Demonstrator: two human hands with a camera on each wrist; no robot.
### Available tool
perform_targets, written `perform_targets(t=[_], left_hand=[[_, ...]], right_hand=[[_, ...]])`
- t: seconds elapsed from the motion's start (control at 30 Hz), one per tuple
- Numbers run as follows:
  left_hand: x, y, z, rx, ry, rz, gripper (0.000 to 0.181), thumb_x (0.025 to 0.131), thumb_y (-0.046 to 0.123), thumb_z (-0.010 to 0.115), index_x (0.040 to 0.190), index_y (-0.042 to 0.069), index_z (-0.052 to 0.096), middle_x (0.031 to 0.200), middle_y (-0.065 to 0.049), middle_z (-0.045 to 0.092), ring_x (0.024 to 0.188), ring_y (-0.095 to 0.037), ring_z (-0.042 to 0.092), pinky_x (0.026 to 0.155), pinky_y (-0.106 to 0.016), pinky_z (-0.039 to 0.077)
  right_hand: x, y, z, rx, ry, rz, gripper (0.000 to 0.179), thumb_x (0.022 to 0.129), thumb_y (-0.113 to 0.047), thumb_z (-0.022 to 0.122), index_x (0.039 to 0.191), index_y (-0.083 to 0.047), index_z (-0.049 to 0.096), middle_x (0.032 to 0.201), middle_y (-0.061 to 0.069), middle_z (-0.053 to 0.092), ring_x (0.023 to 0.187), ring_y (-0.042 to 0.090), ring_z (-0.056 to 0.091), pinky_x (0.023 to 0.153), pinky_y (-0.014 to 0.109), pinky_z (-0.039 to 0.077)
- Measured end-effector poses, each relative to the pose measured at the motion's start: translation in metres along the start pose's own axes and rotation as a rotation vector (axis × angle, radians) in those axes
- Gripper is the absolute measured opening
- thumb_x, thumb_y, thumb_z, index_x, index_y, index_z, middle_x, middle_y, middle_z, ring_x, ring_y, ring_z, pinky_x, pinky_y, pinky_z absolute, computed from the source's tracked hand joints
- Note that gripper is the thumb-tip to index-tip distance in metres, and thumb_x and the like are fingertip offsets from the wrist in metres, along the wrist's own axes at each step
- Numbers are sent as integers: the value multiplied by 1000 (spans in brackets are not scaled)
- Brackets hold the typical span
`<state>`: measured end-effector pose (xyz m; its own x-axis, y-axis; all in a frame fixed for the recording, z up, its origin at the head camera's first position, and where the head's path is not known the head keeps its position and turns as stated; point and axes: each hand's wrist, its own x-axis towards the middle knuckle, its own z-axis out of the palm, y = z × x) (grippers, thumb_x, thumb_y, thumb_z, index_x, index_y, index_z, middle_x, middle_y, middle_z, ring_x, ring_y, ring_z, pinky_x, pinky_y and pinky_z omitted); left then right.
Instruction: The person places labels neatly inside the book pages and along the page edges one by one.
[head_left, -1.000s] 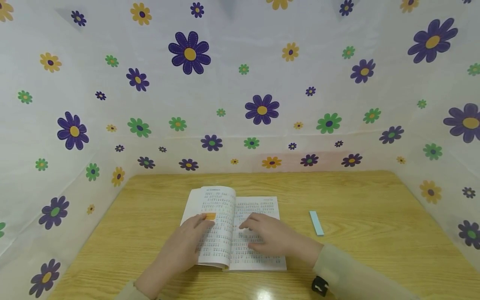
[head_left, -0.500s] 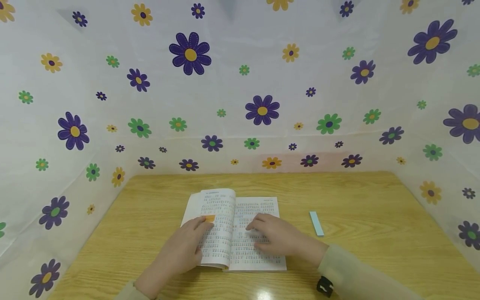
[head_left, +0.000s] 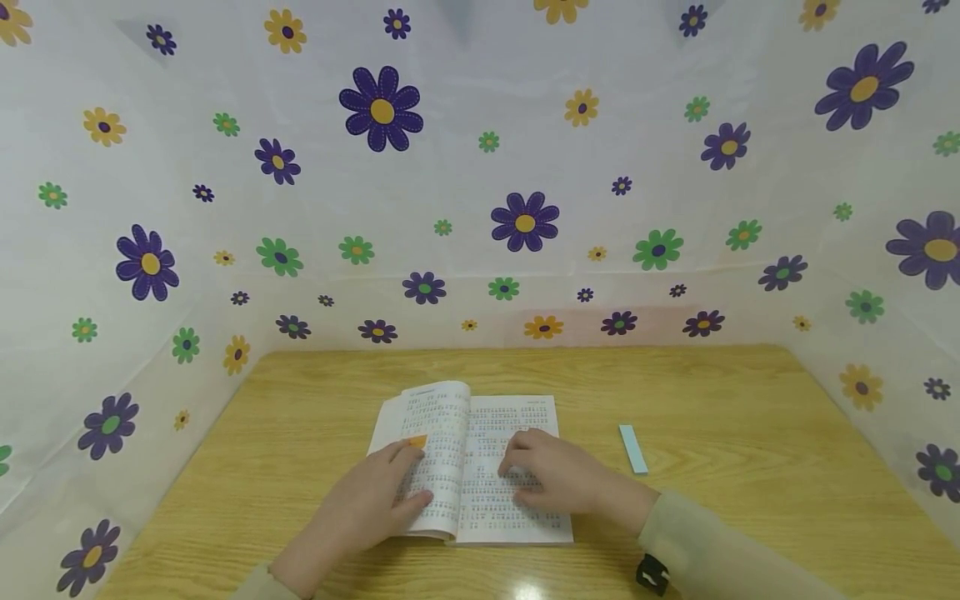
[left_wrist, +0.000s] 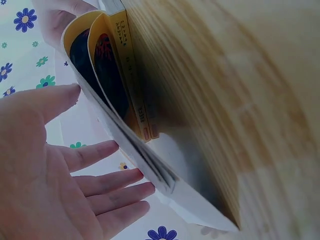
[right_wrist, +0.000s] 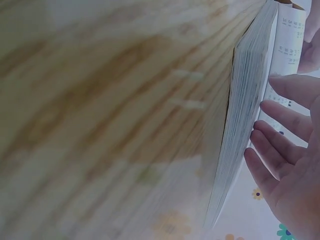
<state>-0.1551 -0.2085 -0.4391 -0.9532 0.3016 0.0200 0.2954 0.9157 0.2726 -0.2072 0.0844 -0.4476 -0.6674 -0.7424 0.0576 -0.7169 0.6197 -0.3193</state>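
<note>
An open book [head_left: 442,492] with printed pages lies on the wooden table, its left pages bowed up near the fold. My left hand [head_left: 367,502] rests on the left page, thumb spread away from the fingers. Just by those fingertips shows a small orange rectangle [head_left: 417,441], partly covered by them. In the left wrist view the fingers [left_wrist: 107,195] are extended along the pages, and the book's yellow cover [left_wrist: 131,85] curls beneath. My right hand [head_left: 562,473] lies on the right page with fingers loosely bent; its fingertips [right_wrist: 256,125] meet the page in the right wrist view.
A light blue strip [head_left: 633,449] lies on the table [head_left: 712,417], right of the book. White cloth [head_left: 465,167] with printed flowers hangs at the back and both sides. A black band-like object [head_left: 652,575] is at the right sleeve [head_left: 697,533].
My left thumb has spread downward away from the fingers, which cover more of the orange rectangle. My right hand has slid slightly right across its page, its fingers more bent.
</note>
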Motion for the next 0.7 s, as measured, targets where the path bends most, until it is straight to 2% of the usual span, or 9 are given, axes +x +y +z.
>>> perform_targets(t=[0.27, 0.53, 0.7], left_hand=[[2, 2, 2, 19, 3, 6, 66, 92, 42, 83, 142, 5, 60, 146, -18, 63, 133, -38, 63, 113, -56, 54], [2, 3, 5, 27, 71, 33, 68, 89, 37, 88, 141, 3, 61, 152, -26, 54, 141, -43, 55, 117, -58, 51], [5, 3, 7, 10, 98, 68, 72, 87, 28, 90, 146, 3, 57, 158, -28, 48, 147, -47, 47, 121, -60, 46]], right_hand=[[0, -1, 0, -1, -16, 12, 30, 93, -25, 83, 120, -17, 76, 127, 0, 67, 122, 17, 63, 109, 36, 58], [0, 1, 2, -16, -19, 8, 32, 92, -26, 85, 121, -17, 76, 126, 0, 66, 121, 16, 62, 108, 34, 59], [1, 2, 3, -22, -18, 1, 32, 92, -26, 85, 121, -17, 75, 127, 1, 66, 122, 17, 63, 109, 35, 59]])
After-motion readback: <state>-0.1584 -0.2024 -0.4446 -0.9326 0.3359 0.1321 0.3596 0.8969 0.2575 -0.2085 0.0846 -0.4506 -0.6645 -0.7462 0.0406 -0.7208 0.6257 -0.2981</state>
